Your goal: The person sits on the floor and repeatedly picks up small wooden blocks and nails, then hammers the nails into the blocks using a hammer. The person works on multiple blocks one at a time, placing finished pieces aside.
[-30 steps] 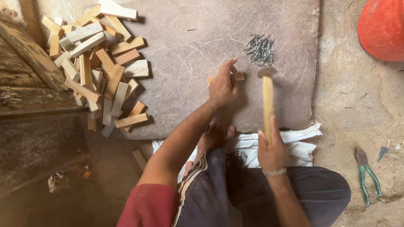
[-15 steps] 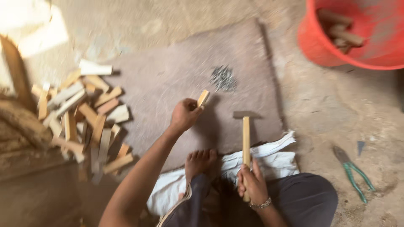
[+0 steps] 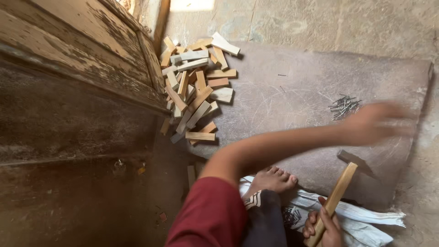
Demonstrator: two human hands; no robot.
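One hammer (image 3: 340, 185), wooden handle, dark metal head resting on the board (image 3: 283, 96), near right. Head-heavy, stiff; best held low on the handle, where the right hand (image 3: 322, 228) wraps it. Left hand (image 3: 372, 123) blurred beside loose nails (image 3: 344, 106); grip unclear.

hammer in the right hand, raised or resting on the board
Resting: the hammer head lies on the board, handle slanting back to the right hand gripping its end.
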